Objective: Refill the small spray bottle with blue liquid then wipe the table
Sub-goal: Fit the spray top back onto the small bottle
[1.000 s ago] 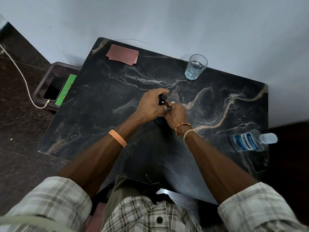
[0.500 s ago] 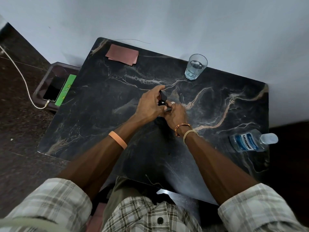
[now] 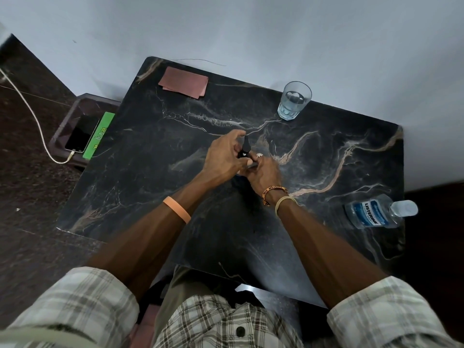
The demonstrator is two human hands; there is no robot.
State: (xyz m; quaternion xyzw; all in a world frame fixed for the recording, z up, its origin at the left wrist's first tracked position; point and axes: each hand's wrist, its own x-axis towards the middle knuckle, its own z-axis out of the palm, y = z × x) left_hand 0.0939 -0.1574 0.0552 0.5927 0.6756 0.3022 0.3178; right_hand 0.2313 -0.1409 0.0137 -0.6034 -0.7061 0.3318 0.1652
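Both hands meet over the middle of the black marble table [image 3: 140,187]. My left hand [image 3: 222,156] grips the black spray head [image 3: 244,146] of the small spray bottle, which sticks up between its fingers. My right hand [image 3: 263,172], with a ring on one finger, closes around the bottle's body, which is mostly hidden. A Listerine bottle [image 3: 371,212] of blue liquid lies on its side near the table's right edge, cap pointing right. A folded pink cloth [image 3: 184,81] lies at the far left corner.
A clear glass [image 3: 293,100] with some water stands at the table's back edge by the wall. Left of the table, a low stand holds a phone [image 3: 81,134] on a white charging cable and a green card [image 3: 99,134].
The black spray head has risen a little higher out of my left hand's fingers. The rest has stayed where it was.
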